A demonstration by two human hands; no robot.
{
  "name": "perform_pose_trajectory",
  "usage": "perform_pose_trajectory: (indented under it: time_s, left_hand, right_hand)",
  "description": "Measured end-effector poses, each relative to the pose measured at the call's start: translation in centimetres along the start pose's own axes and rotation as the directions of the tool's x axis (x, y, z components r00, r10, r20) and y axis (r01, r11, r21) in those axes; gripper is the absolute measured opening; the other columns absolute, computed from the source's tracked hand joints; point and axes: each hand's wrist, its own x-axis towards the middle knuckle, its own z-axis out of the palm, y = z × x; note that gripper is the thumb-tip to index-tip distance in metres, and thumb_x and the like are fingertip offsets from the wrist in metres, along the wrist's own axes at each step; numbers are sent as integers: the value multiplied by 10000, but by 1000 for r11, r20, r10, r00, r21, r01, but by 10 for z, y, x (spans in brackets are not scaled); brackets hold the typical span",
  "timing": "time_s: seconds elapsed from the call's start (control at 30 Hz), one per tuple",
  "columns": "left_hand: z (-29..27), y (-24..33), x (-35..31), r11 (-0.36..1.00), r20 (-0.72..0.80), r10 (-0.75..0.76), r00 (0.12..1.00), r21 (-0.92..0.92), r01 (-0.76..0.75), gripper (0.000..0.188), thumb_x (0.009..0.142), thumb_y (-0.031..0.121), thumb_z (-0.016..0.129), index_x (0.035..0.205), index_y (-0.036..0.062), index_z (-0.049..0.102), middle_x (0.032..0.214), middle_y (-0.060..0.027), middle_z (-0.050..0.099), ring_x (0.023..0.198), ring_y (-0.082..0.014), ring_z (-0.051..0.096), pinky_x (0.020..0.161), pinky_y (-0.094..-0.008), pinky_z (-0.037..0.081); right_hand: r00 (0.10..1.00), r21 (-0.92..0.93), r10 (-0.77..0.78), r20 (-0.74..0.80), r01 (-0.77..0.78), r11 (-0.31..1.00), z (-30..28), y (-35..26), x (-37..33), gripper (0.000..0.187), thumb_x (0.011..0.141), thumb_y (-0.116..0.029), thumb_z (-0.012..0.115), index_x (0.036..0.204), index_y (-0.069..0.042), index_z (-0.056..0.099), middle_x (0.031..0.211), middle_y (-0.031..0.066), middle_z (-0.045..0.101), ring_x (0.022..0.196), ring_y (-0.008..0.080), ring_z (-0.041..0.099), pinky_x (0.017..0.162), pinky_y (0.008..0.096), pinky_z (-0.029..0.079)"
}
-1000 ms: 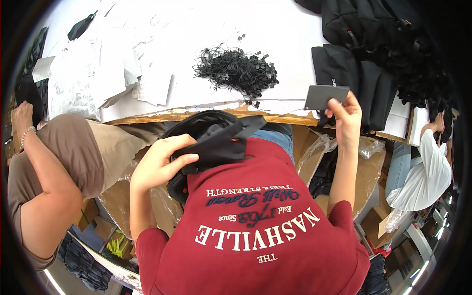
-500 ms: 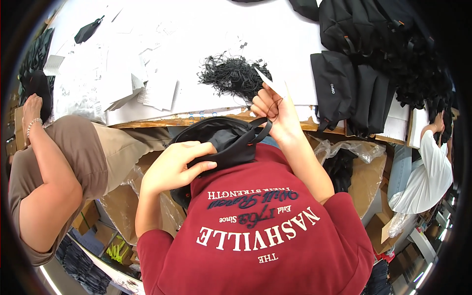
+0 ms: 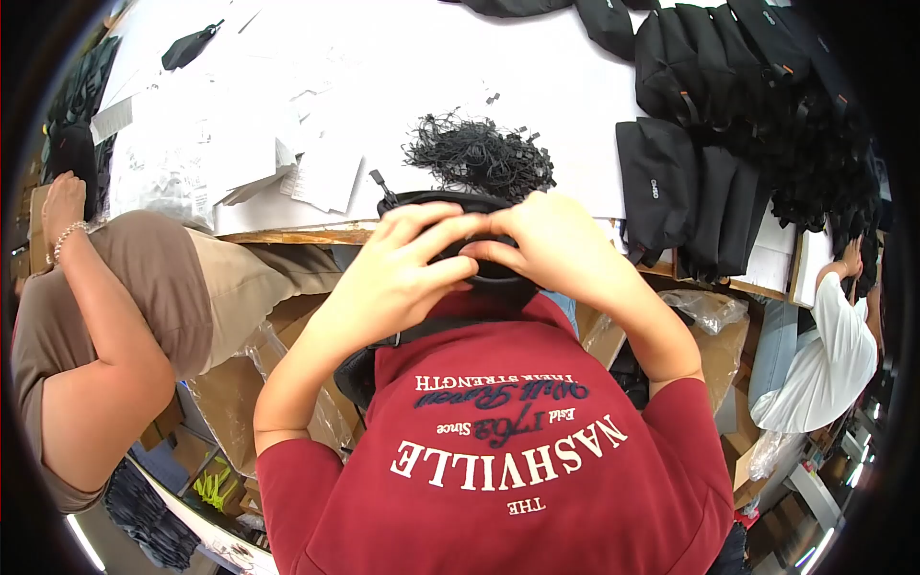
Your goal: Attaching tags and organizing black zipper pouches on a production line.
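Note:
A black fabric bag (image 3: pixel 508 289) is held up against my red shirt, at the front edge of the white table. My left hand (image 3: pixel 414 257) is closed over its near left side, fingers bent across the opening. My right hand (image 3: pixel 556 235) pinches at the rim from the right, its fingertips meeting those of the left. Between the hands the exact grip point is hidden, and no white tag shows there. A zip pull (image 3: pixel 380 182) sticks up at the bag's left end. Just beyond lies a tangled heap of black tag strings (image 3: pixel 479 153).
Black bags (image 3: pixel 656 187) are stacked along the table's right side. White paper tags (image 3: pixel 321 177) and plastic wrap lie on the left, with a small black pouch (image 3: pixel 192 45) farther back. One person (image 3: pixel 105 316) sits at left, another (image 3: pixel 819 345) at right. Cardboard boxes stand under the table.
My right hand has come down and left to the bag; the white tag and string it held are out of sight. My left hand has moved up and right, and the bag has turned.

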Motion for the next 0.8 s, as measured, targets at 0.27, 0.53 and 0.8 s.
perform_pose_trajectory:
  time_s: [0.27,0.53,0.8]
  left_hand:
    - [6,-38,20,861,273,-45,961,-478,176,158,816,217,664,892,79,650,811,-74,586,824,-250,545,768,-355,438]
    - [75,-188,112,878,-468,-287,836,221,425,235,858,266,634,995,76,656,1044,-73,622,1005,-221,580,842,-343,469]
    - [33,-139,101,838,-450,-492,746,-476,265,182,851,178,672,952,30,645,838,-83,697,797,-167,662,798,-266,472]
  right_hand:
    - [952,68,-27,303,7,998,-19,3,-20,338,723,-398,747,816,-74,717,563,129,583,521,294,579,528,338,445]
    - [988,40,-99,116,95,995,-13,3,-34,187,745,-255,728,791,-74,709,549,119,570,507,293,564,512,349,438]
    - [999,-216,-53,0,52,975,-32,8,-36,161,744,-224,712,828,-87,706,558,112,577,545,280,589,523,360,451]
